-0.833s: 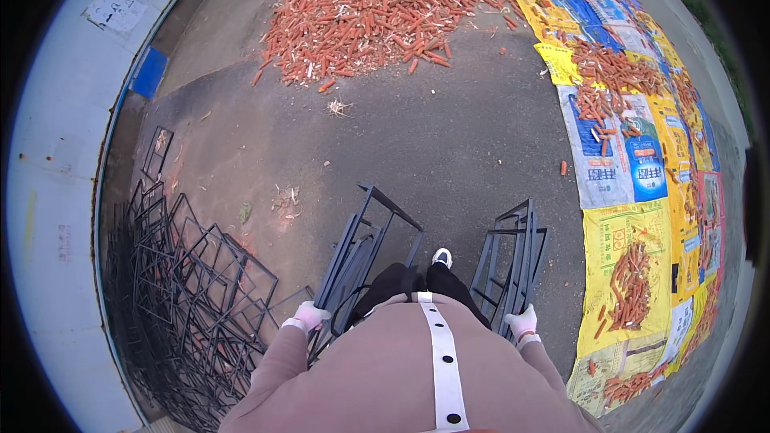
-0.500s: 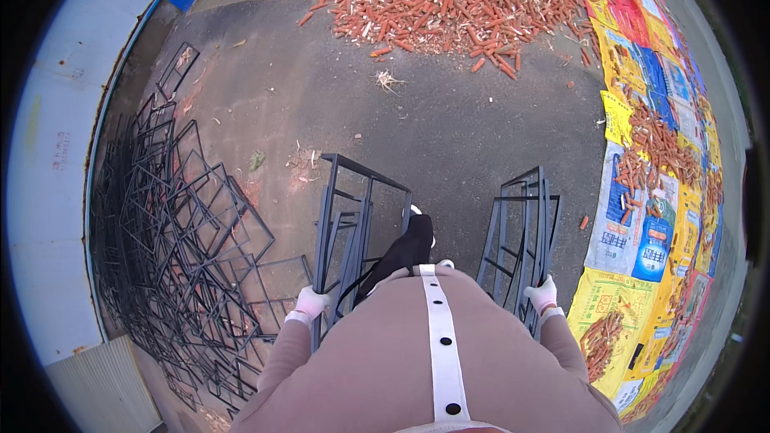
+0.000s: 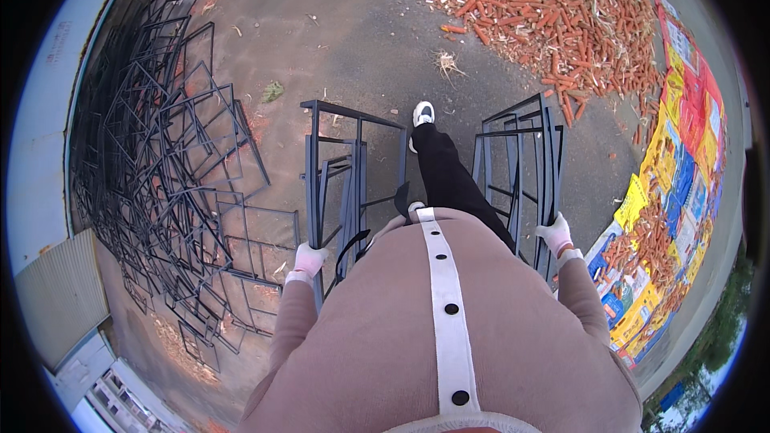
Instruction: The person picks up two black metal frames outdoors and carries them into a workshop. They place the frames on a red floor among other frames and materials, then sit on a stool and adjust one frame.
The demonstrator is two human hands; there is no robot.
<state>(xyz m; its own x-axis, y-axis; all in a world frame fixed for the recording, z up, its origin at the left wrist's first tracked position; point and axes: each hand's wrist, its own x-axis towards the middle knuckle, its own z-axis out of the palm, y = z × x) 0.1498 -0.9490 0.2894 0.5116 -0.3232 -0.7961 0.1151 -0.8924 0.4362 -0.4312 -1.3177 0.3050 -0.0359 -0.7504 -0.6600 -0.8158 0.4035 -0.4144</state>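
Note:
My left hand, in a pale glove, is closed round the near part of several dark metal frames carried at my left side. At my right side, my gloved right hand grips another set of dark metal frames. Both sets are narrow rectangular frames of thin bar, nested together and stretching forward on either side of my legs. My body hides part of their near ends. One foot in a white shoe is stepped out ahead between the two sets.
A tangled heap of similar dark frames lies along the left, beside a pale wall. Ahead right is a large pile of orange-red cobs, apparently corn. Printed plastic sacks cover the ground at right, with more cobs on them. Dry husk scraps lie ahead.
I have stepped forward and turned somewhat left, with both sets of frames still in my hands. The cob pile and sacks have shifted right in view; a white shoe now shows ahead.

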